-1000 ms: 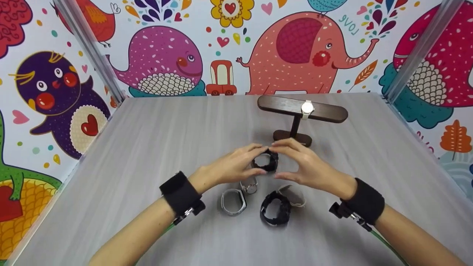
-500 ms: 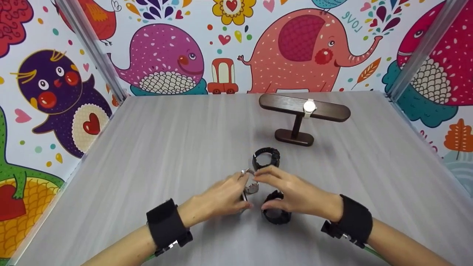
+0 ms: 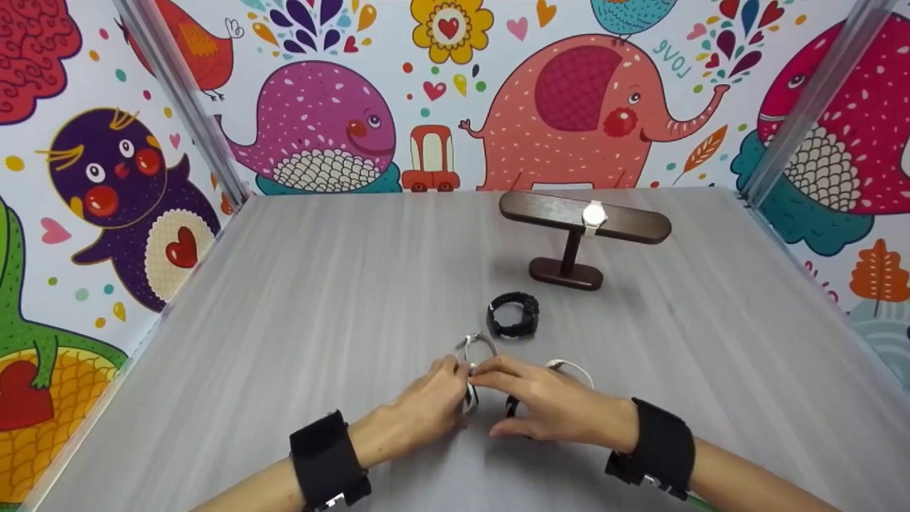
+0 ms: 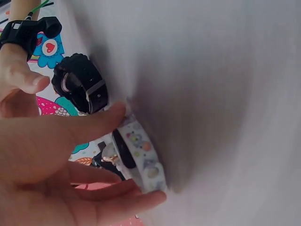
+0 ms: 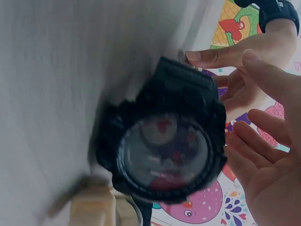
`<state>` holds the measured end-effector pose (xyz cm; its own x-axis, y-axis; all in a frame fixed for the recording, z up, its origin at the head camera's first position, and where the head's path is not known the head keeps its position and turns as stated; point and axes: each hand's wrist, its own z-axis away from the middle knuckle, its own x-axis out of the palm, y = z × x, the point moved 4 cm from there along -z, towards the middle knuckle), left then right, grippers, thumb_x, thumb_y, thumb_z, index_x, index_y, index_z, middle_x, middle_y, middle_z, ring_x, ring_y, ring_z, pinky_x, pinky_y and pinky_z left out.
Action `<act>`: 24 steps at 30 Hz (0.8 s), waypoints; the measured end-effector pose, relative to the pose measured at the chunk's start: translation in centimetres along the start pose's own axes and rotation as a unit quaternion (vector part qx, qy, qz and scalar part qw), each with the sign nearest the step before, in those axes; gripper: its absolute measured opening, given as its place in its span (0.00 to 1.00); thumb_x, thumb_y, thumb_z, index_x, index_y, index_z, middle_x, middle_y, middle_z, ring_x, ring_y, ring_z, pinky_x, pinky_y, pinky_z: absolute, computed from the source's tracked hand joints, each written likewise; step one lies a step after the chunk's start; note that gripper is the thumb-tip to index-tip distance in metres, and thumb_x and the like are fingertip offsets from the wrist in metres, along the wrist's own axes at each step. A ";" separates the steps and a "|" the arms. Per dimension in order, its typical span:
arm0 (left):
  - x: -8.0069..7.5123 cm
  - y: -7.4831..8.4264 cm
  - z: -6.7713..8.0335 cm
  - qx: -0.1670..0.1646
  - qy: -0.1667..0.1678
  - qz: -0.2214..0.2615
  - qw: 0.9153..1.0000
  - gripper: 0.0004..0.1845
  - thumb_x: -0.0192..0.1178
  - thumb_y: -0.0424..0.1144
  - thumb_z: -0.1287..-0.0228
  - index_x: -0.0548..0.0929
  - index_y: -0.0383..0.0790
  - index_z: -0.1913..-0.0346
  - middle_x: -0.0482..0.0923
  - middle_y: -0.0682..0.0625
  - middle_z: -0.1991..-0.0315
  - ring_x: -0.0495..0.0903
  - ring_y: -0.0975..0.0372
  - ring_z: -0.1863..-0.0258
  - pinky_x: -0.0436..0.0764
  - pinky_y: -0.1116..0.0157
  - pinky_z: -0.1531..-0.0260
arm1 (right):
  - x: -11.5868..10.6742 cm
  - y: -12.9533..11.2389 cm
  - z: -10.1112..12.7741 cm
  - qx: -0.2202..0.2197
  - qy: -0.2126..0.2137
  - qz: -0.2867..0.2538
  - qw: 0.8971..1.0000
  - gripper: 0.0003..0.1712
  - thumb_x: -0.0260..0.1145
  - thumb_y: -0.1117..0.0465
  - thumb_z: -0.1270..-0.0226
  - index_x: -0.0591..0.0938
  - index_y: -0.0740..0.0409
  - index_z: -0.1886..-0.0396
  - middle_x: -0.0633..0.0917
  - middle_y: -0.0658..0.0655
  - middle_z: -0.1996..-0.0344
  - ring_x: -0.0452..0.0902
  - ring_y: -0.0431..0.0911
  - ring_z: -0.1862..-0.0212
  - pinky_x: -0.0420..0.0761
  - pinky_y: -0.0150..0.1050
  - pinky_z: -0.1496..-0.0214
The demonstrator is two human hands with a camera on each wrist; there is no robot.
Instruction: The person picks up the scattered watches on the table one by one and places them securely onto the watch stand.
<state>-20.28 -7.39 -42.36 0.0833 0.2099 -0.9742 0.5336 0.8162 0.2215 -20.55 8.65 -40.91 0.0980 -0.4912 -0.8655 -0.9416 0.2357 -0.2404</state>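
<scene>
My left hand [image 3: 419, 405] pinches a white smart band between thumb and fingers; in the left wrist view the smart band [image 4: 149, 153] shows a coloured pattern and a dark screen. It is near the table surface, its ends at the thumb and fingertips. My right hand [image 3: 558, 402] hovers beside it with relaxed, spread fingers, holding nothing. Close to that hand stands a chunky black watch [image 5: 164, 155], mostly hidden by it in the head view. A watch with a light strap [image 3: 579, 370] lies behind the right hand. Just beyond the left fingertips is a silvery watch [image 3: 483, 339].
Farther off, another black watch [image 3: 527, 316] stands on the grey table [image 3: 341, 284]. A dark wooden watch stand [image 3: 533, 208] is at the back right, bearing a light watch [image 3: 594, 215]. Printed panels [image 3: 455, 92] wall the table's back and sides.
Both hands have come back toward the person from around the farther black watch, past the silvery watch. The left hand has taken hold of the smart band. The stand's watch stays in place.
</scene>
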 end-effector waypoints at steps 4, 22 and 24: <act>0.1 0.1 0.3 -0.001 0.004 0.001 1.000 0.29 0.78 0.36 0.55 0.81 0.26 0.49 0.75 0.42 0.59 0.77 0.55 0.59 0.86 0.64 0.59 | 0.5 -0.2 0.2 -0.006 -0.001 0.002 1.000 0.37 0.79 0.56 0.45 0.77 0.62 0.37 0.79 0.58 0.42 0.80 0.47 0.41 0.83 0.34 0.41; -3.8 1.3 -0.5 0.020 0.051 0.171 0.984 0.34 0.71 0.35 0.47 0.75 0.34 0.35 0.72 0.43 0.43 0.75 0.57 0.47 0.84 0.69 0.49 | -2.7 0.2 0.6 0.019 0.102 -0.027 0.994 0.40 0.79 0.62 0.47 0.75 0.66 0.35 0.79 0.60 0.42 0.80 0.52 0.41 0.80 0.32 0.37; -4.4 1.5 -0.7 0.038 0.078 0.183 0.979 0.34 0.71 0.35 0.47 0.74 0.33 0.35 0.72 0.44 0.43 0.75 0.58 0.46 0.84 0.69 0.47 | -3.6 0.3 0.4 0.021 0.126 -0.035 0.991 0.41 0.80 0.64 0.49 0.74 0.67 0.34 0.79 0.61 0.42 0.80 0.53 0.41 0.79 0.31 0.36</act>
<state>-20.42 -6.69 -37.66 0.1544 0.5649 -0.8106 0.5540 0.6298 0.5444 -21.04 10.82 -38.00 0.0746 -0.7004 -0.7099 -0.9204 0.2256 -0.3193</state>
